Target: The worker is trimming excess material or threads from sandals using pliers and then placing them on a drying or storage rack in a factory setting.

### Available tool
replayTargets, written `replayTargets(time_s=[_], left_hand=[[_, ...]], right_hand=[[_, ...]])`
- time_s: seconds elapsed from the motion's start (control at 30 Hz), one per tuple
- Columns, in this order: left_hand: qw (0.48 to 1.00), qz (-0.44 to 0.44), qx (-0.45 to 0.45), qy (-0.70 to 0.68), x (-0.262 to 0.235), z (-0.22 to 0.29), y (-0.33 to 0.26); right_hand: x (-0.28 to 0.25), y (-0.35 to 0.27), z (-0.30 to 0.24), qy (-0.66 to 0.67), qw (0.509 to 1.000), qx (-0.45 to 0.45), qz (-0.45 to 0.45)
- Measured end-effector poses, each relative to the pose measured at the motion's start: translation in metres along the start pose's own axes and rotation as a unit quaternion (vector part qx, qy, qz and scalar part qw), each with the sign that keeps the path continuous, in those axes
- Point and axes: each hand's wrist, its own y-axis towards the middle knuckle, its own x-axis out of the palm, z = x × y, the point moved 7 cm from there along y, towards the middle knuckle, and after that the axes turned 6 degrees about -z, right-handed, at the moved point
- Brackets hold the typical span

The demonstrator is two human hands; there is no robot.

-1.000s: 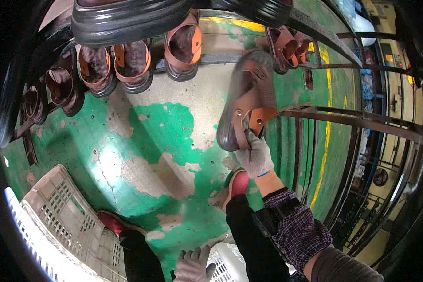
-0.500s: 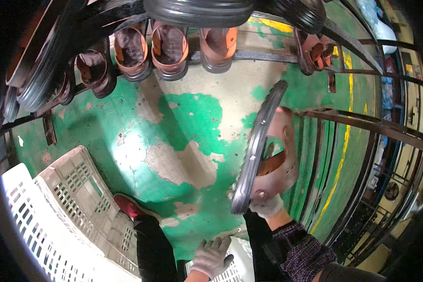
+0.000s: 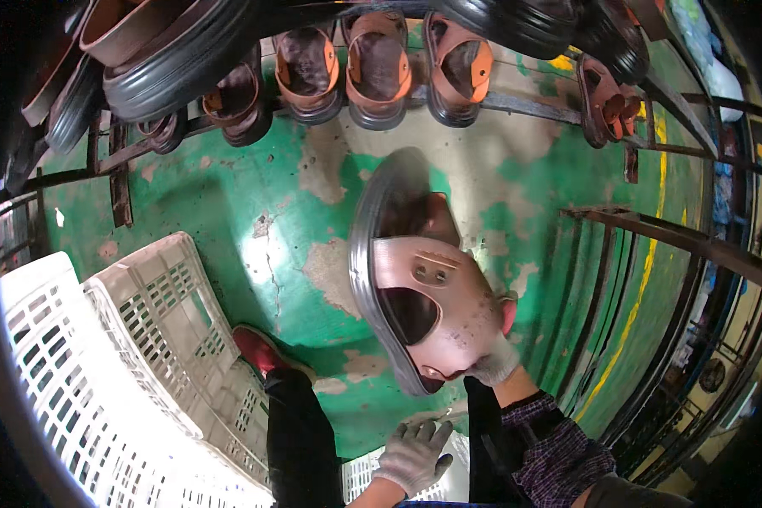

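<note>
The sandal (image 3: pixel 415 288) has swung closer, its strap side now facing up — the right hand (image 3: pixel 491 360) has its fingers clamped on the heel end, long axis pointing toward the rack (image 3: pixel 516 102). The left hand (image 3: pixel 415 453) hangs lower, fingers apart, holding nothing.

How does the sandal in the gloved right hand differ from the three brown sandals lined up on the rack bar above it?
The held sandal is off the rack, gripped by the right hand and tilted on edge, showing its dark sole rim and pale pinkish strap. The three rack sandals sit side by side on the bar, openings up, with orange-brown straps. They look smaller, being farther away. All share the same strapped, dark-soled style.
</note>
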Motion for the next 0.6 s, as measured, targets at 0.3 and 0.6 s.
replayTargets(time_s=[0.3,0.6], left_hand=[[0.999,0.017,0.025,0.025,-0.001,0.009,0.002],[0.999,0.001,0.044,0.005,0.009,0.015,0.011]], right_hand=[[-0.008,0.002,-0.004,-0.356,0.930,0.002,0.093],[0.025,0.018,0.010,-0.548,0.817,0.175,-0.042]])
